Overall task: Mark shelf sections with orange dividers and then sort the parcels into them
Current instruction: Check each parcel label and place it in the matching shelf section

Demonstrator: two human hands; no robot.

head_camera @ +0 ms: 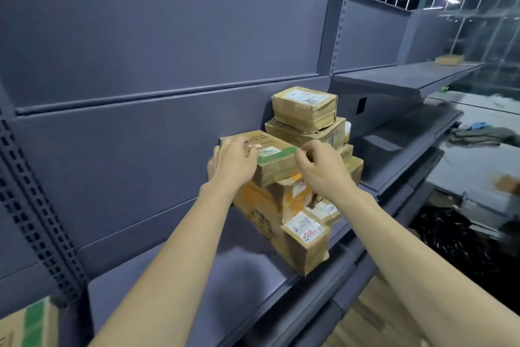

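A pile of brown taped parcels stands on the grey shelf (174,284). On top of its left side lies a long parcel with a green band (274,156). My left hand (232,165) grips its left end and my right hand (320,165) grips its right end. Under it sit a large carton with orange print (261,206) and a small labelled parcel (306,237) at the shelf's front edge. To the right rises a taller stack topped by a squat parcel (305,109). No orange divider is in view.
The grey back panel (140,65) is close behind the pile. A higher shelf (394,79) to the right holds one distant box (449,59). A green-striped carton (28,324) sits at the lower left. Clothes and clutter lie on the floor at right.
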